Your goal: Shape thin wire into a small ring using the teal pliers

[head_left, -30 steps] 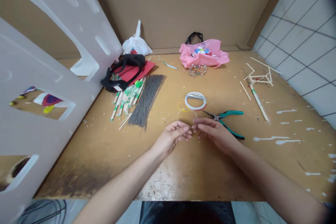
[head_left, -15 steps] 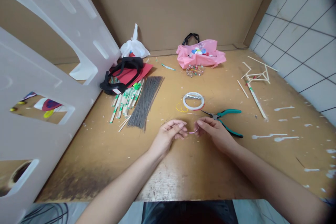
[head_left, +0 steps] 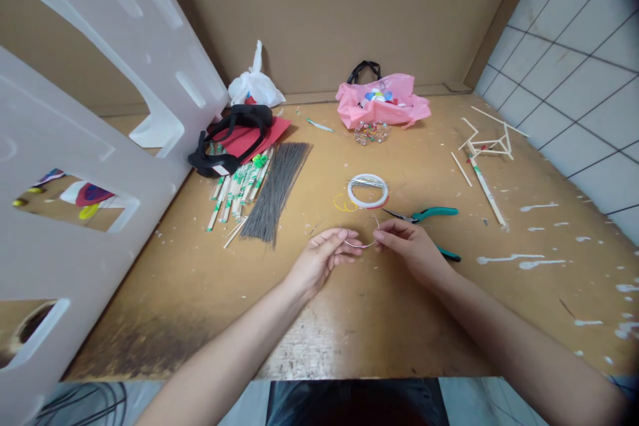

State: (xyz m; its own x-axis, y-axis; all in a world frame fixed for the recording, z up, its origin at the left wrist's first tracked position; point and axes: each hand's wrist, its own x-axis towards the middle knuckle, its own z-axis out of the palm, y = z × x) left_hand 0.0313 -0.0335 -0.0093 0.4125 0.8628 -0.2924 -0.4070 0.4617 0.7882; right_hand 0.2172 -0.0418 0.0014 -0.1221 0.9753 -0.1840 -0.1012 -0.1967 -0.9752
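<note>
My left hand and my right hand are close together above the table, with fingertips pinching a thin silvery wire bent into a loose arc between them. Just beyond lies a white coil of wire, with small yellow wire loops at its left. Green-handled pliers lie on the table beside my right hand, their handles partly hidden under it.
A bundle of grey wires and green-marked wooden sticks lie left of my hands. Further back are a black strap, red paper, a pink bag and a stick frame. A white plastic panel leans in at left.
The wire between my fingers has shifted and now shows as a wider arc. My right hand has moved over the pliers' handles, covering more of them.
</note>
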